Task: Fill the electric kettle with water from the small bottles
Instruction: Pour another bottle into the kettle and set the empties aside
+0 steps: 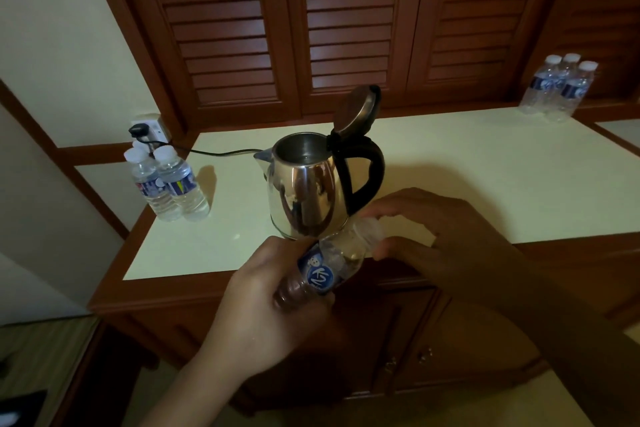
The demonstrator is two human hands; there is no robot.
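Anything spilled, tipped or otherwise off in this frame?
Nothing stands out. The kettle stands upright, lid open; the bottles at left and the bottles at far right stand upright; the counter shows no puddle. The left hand and right hand hold one tilted bottle.

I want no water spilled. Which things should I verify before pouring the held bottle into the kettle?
1. Kettle lid open: ok.
2. Kettle upright on counter: ok.
3. Left hand grips bottle: ok.
4. Bottle opened: cannot tell; right hand pinches its top end.
5. Bottle mouth above kettle opening: not ok; it is lower, in front.
6. Water left in bottle: cannot tell.
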